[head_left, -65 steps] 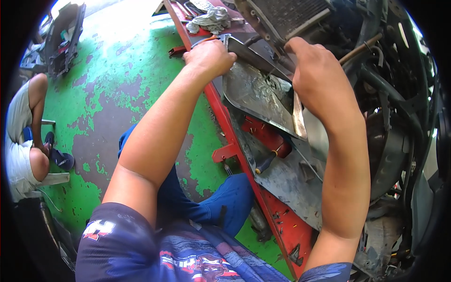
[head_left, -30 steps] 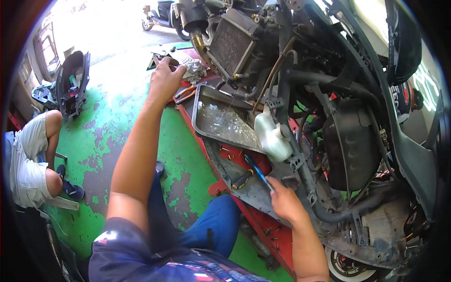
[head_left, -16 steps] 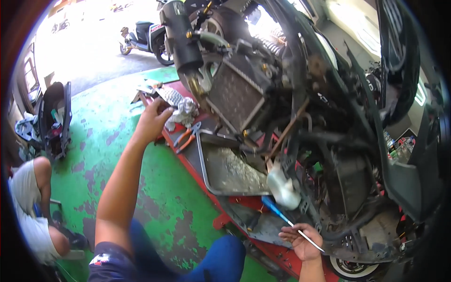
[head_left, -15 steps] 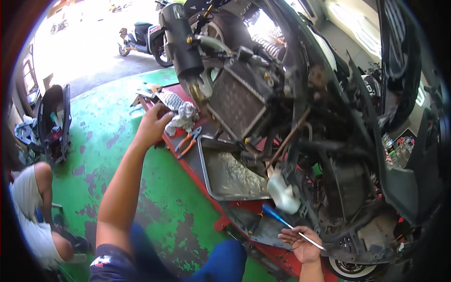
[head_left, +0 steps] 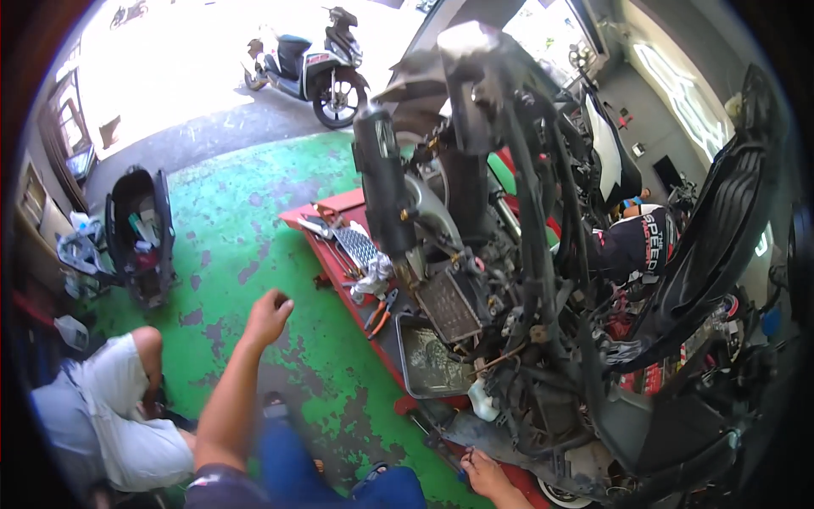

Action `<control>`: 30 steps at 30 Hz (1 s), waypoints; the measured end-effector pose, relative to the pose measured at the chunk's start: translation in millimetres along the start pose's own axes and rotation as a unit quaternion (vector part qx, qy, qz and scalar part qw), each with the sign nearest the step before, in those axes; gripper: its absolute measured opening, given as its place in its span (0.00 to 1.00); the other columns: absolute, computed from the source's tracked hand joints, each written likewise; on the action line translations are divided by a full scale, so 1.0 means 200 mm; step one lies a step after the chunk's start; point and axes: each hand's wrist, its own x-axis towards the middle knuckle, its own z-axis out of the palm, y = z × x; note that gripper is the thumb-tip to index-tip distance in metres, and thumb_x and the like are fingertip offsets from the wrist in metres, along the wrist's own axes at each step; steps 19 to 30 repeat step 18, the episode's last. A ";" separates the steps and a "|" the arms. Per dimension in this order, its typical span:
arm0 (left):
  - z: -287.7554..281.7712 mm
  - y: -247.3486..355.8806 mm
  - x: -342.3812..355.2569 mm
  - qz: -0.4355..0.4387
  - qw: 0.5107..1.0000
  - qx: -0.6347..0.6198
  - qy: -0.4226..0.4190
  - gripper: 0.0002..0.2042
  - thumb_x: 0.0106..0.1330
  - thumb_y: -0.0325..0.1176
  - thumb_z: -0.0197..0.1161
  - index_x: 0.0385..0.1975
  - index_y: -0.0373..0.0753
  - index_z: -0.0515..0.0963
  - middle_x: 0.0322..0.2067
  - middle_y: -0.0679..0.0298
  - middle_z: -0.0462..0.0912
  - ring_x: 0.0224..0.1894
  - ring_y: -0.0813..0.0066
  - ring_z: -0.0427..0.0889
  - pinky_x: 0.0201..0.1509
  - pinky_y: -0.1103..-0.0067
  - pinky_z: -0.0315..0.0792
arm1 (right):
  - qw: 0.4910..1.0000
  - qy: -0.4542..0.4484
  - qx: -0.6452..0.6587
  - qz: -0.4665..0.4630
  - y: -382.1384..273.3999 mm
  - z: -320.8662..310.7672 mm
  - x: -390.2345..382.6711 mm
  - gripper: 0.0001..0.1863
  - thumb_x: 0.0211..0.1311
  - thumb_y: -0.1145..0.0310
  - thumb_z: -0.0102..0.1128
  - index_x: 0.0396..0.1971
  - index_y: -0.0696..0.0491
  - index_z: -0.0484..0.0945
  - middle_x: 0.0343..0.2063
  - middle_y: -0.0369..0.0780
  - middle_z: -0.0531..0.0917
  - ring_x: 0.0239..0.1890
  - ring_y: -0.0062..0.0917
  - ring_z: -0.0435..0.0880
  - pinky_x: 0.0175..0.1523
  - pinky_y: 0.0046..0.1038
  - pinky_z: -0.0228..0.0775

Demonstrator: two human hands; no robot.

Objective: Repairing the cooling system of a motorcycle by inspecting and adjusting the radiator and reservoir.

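Observation:
My left hand (head_left: 270, 317) is raised over the green floor, left of the red lift platform (head_left: 335, 270). Its fingers are curled in, and nothing shows in them. Low beside the platform's near end, my right hand (head_left: 486, 473) is closed; only a small dark bit shows at its fingers, where the screwdriver lay earlier. The stripped scooter (head_left: 543, 339) stands on the platform, with its radiator (head_left: 449, 304) and black exhaust muffler (head_left: 381, 174) exposed. Orange-handled pliers (head_left: 381, 314) lie next to a metal drip tray (head_left: 409, 386). A white plastic bottle (head_left: 483, 400) hangs beside the tray.
Tools and a crumpled silver-white cloth (head_left: 370, 270) lie on the platform's far end. A person in light shorts (head_left: 140, 399) sits at left; another in a dark printed shirt (head_left: 632, 246) is behind the scooter. A black storage bin (head_left: 140, 233) and a parked scooter (head_left: 309, 64) stand farther off.
My view has pulled back and up. My left hand has left the cloth and pliers and is over the floor. My right hand has closed from its open-palmed hold on the blue-handled screwdriver.

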 end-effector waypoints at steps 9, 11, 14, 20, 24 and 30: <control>-0.88 -0.51 -0.49 -0.199 0.979 0.037 0.015 0.20 0.65 0.35 0.63 0.53 0.28 0.76 0.48 0.43 0.83 0.51 0.48 0.81 0.57 0.61 0.72 | 0.956 -0.138 0.012 0.260 0.06 0.05 -0.10 0.20 0.67 0.54 0.58 0.49 0.54 0.79 0.44 0.55 0.85 0.49 0.51 0.84 0.51 0.49 0.76; -1.01 -0.62 -0.57 -0.068 0.992 0.052 0.094 0.11 0.67 0.32 0.63 0.40 0.30 0.77 0.30 0.59 0.82 0.30 0.72 0.79 0.34 0.75 0.74 | 0.900 -0.263 -0.007 0.347 0.16 0.25 -0.21 0.19 0.65 0.57 0.60 0.45 0.57 0.82 0.43 0.52 0.85 0.47 0.44 0.86 0.49 0.44 0.77; -1.11 -0.45 -0.40 -0.105 0.983 0.129 0.078 0.10 0.65 0.31 0.64 0.39 0.31 0.76 0.30 0.60 0.82 0.31 0.73 0.79 0.34 0.76 0.73 | 0.845 -0.321 0.049 0.425 0.10 0.45 -0.40 0.19 0.63 0.57 0.61 0.42 0.58 0.86 0.42 0.49 0.86 0.43 0.36 0.86 0.45 0.42 0.76; -1.11 -0.02 -0.02 -0.081 0.994 0.055 -0.042 0.19 0.66 0.41 0.67 0.53 0.39 0.77 0.48 0.52 0.85 0.47 0.51 0.84 0.56 0.58 0.74 | 0.652 -0.457 0.203 0.571 0.20 0.79 -0.38 0.20 0.64 0.52 0.62 0.48 0.50 0.86 0.49 0.49 0.85 0.48 0.35 0.84 0.54 0.43 0.74; -1.11 -0.02 -0.02 -0.081 0.994 0.055 -0.042 0.19 0.66 0.41 0.67 0.53 0.39 0.77 0.48 0.52 0.85 0.47 0.51 0.84 0.56 0.58 0.74 | 0.652 -0.457 0.203 0.571 0.20 0.79 -0.38 0.20 0.64 0.52 0.62 0.48 0.50 0.86 0.49 0.49 0.85 0.48 0.35 0.84 0.54 0.43 0.74; -1.11 -0.02 -0.02 -0.081 0.994 0.055 -0.042 0.19 0.66 0.41 0.67 0.53 0.39 0.77 0.48 0.52 0.85 0.47 0.51 0.84 0.56 0.58 0.74 | 0.652 -0.457 0.203 0.571 0.20 0.79 -0.38 0.20 0.64 0.52 0.62 0.48 0.50 0.86 0.49 0.49 0.85 0.48 0.35 0.84 0.54 0.43 0.74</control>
